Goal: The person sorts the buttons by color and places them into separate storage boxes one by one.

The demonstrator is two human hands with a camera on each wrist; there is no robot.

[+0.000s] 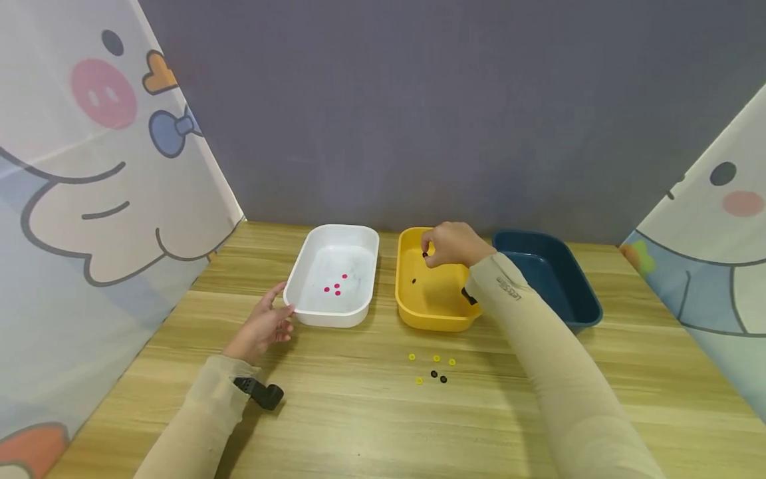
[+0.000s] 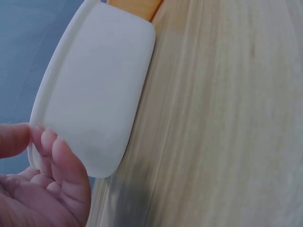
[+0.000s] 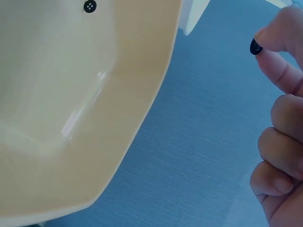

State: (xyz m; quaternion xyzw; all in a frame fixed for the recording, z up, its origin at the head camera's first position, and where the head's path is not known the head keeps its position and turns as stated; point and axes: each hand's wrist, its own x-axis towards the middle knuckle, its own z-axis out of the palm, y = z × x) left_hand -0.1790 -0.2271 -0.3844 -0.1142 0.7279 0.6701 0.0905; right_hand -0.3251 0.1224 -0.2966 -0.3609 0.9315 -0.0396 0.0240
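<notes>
My right hand (image 1: 453, 243) is over the yellow tray (image 1: 439, 322), pinching a black button (image 3: 256, 47) between thumb and index finger, the other fingers curled in. Another black button (image 3: 90, 6) with several holes lies on that tray's floor. At the left, my left hand (image 1: 266, 325) grips the near left corner of the white tray (image 1: 332, 319), thumb on the rim and fingers against the outer wall, as the left wrist view shows. Several red buttons (image 1: 337, 286) lie inside the white tray.
On the wooden table (image 1: 359, 412), in front of the yellow tray, lie several yellow buttons (image 1: 437, 358) and two black buttons (image 1: 443, 379). A dark blue tray (image 1: 583, 313) stands at the right, partly behind my right forearm. A grey wall (image 1: 383, 120) rises behind the trays.
</notes>
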